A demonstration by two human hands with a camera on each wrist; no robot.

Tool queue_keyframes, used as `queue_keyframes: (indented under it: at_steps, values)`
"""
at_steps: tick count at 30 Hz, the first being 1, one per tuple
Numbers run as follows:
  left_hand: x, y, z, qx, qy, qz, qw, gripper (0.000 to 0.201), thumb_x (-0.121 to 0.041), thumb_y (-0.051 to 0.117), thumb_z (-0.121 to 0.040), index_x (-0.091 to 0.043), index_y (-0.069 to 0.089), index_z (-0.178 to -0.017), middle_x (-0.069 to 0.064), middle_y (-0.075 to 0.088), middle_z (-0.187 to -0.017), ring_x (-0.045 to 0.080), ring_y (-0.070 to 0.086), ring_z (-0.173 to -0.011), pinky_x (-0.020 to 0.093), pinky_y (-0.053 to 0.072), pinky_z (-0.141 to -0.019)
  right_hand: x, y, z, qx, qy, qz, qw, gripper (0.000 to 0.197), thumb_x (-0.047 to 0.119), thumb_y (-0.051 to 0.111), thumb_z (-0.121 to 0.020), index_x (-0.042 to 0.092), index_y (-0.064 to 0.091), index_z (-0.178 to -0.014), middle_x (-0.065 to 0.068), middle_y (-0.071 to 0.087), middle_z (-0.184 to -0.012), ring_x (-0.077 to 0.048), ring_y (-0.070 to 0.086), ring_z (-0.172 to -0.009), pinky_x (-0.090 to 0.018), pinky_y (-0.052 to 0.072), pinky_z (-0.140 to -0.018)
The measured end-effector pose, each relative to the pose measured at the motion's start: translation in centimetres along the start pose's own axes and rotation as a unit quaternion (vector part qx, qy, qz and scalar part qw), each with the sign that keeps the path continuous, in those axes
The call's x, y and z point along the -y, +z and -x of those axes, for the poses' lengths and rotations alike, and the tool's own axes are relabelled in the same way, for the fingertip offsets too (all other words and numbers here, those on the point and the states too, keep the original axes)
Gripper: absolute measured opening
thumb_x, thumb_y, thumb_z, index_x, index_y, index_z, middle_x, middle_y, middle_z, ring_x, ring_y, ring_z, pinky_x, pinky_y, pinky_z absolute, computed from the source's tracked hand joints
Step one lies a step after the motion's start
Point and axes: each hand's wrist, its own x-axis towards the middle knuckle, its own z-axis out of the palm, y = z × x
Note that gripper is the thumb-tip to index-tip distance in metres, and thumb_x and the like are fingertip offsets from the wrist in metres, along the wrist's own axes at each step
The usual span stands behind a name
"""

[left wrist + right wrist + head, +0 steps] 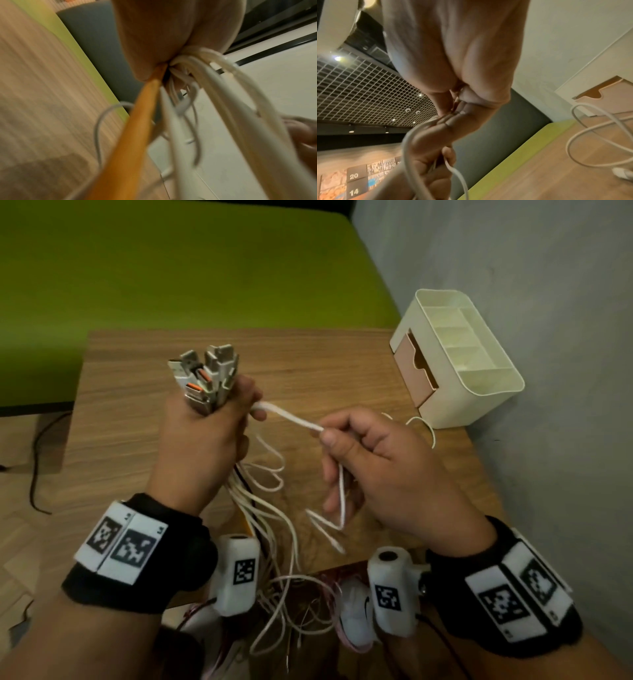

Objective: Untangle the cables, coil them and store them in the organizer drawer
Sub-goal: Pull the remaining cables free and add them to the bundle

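My left hand (209,422) grips a bundle of cable plugs (205,378) that stick up out of the fist, above the wooden table (308,361). The white cable strands (270,529) and one orange cable (130,132) hang down below that fist. My right hand (370,453) pinches a white cable (291,416) that stretches from the left fist; its loose end loops down under the palm. The cream organizer (479,378) stands at the table's back right with its tan drawer (416,371) partly pulled out. The wrist views are blurred.
Another white cable (424,426) lies loose on the table just in front of the organizer. A grey wall (548,302) runs along the right. A green seat (171,268) lies beyond the table's far edge. A black cord (37,474) trails on the floor at left.
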Motion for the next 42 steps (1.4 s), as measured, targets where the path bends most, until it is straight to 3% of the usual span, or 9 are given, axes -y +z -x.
queue_keyframes:
  at_steps: [4, 9, 13, 18, 21, 23, 29, 34, 42]
  values:
    - [-0.2, -1.3, -0.6, -0.018, 0.012, -0.003, 1.0, 0.024, -0.03, 0.053, -0.099, -0.016, 0.058, -0.08, 0.0, 0.062, -0.065, 0.007, 0.028, -0.041, 0.022, 0.019, -0.042, -1.2, -0.4, 1.9, 0.096, 0.12, 0.074, 0.985, 0.015, 0.018, 0.048, -0.103, 0.01, 0.059, -0.095, -0.004, 0.067, -0.069, -0.024, 0.068, -0.057, -0.031, 0.051, -0.046]
    - [-0.2, -0.6, -0.2, -0.058, -0.024, -0.033, 0.997, 0.033, -0.042, 0.049, -0.1, -0.017, 0.058, -0.08, -0.001, 0.062, -0.064, 0.009, 0.05, -0.048, 0.028, 0.051, -0.048, -1.9, -1.2, 3.1, 0.138, 0.14, 0.123, 0.973, 0.012, 0.022, 0.056, -0.1, 0.014, 0.064, -0.095, -0.004, 0.075, -0.093, -0.023, 0.073, -0.086, -0.049, 0.06, -0.071]
    - [-0.3, -0.2, 0.7, -0.034, -0.074, 0.001, 0.997, 0.035, -0.047, 0.047, -0.1, -0.018, 0.055, -0.081, 0.0, 0.056, -0.063, 0.01, 0.039, -0.041, 0.019, 0.03, -0.037, -1.2, -2.7, 3.8, 0.215, 0.106, 0.283, 0.928, 0.025, 0.054, 0.065, -0.085, 0.031, 0.075, -0.083, 0.014, 0.071, -0.103, -0.007, 0.067, -0.094, -0.046, 0.052, -0.091]
    - [-0.2, 2.2, 3.1, 0.076, -0.114, 0.015, 0.99, 0.033, -0.037, 0.048, -0.1, -0.018, 0.047, -0.073, 0.001, 0.042, -0.059, 0.01, 0.026, -0.04, 0.014, 0.021, -0.037, -1.1, -4.6, 3.7, 0.05, 0.048, 0.209, 0.975, 0.019, 0.043, 0.069, -0.084, 0.029, 0.075, -0.095, 0.021, 0.068, -0.113, 0.008, 0.061, -0.102, -0.03, 0.051, -0.091]
    - [0.0, 4.5, 4.9, 0.119, -0.126, 0.037, 0.984, 0.036, -0.036, 0.05, -0.098, -0.017, 0.048, -0.067, 0.007, 0.034, -0.058, 0.01, 0.024, -0.037, 0.013, 0.022, -0.036, -1.9, -3.9, 3.2, 0.04, 0.025, 0.117, 0.992, 0.058, 0.053, 0.075, -0.075, 0.035, 0.059, -0.128, 0.019, 0.059, -0.131, 0.008, 0.052, -0.121, -0.036, 0.05, -0.101]
    - [0.1, 5.4, 5.5, 0.119, -0.122, 0.065, 0.983, 0.037, -0.035, 0.052, -0.095, -0.018, 0.047, -0.063, 0.009, 0.029, -0.057, 0.01, 0.023, -0.036, 0.013, 0.022, -0.035, -2.7, -2.7, 3.1, 0.129, 0.061, 0.104, 0.984, 0.079, 0.056, 0.074, -0.073, 0.034, 0.044, -0.143, 0.014, 0.056, -0.138, 0.006, 0.052, -0.123, -0.037, 0.048, -0.104]
    - [2.2, 4.2, 4.4, 0.09, -0.155, 0.07, 0.981, 0.035, -0.031, 0.047, -0.101, -0.017, 0.041, -0.069, 0.0, 0.033, -0.055, 0.007, 0.027, -0.038, 0.013, 0.025, -0.034, -3.5, -1.0, 4.2, 0.339, 0.19, 0.064, 0.919, 0.037, 0.039, 0.066, -0.091, 0.015, 0.063, -0.119, -0.013, 0.07, -0.116, -0.037, 0.065, -0.108, -0.056, 0.045, -0.103]
    - [4.2, 3.5, 2.7, 0.113, -0.143, -0.097, 0.978, 0.036, -0.036, 0.051, -0.098, -0.011, 0.052, -0.072, 0.002, 0.051, -0.054, 0.013, 0.049, -0.041, 0.033, 0.055, -0.048, -3.4, -2.0, 3.3, 0.264, 0.148, 0.185, 0.935, 0.038, 0.05, 0.063, -0.09, 0.035, 0.064, -0.125, 0.011, 0.07, -0.118, 0.0, 0.066, -0.1, -0.033, 0.049, -0.099]
    - [5.8, 4.3, 1.9, 0.137, -0.188, -0.132, 0.964, 0.032, -0.034, 0.058, -0.096, -0.02, 0.047, -0.069, 0.003, 0.031, -0.055, 0.016, 0.032, -0.039, 0.024, 0.039, -0.041, -4.4, -6.4, 1.3, -0.057, 0.05, 0.236, 0.969, 0.014, 0.034, 0.071, -0.088, 0.036, 0.072, -0.101, 0.022, 0.067, -0.085, 0.015, 0.058, -0.078, -0.003, 0.042, -0.067]
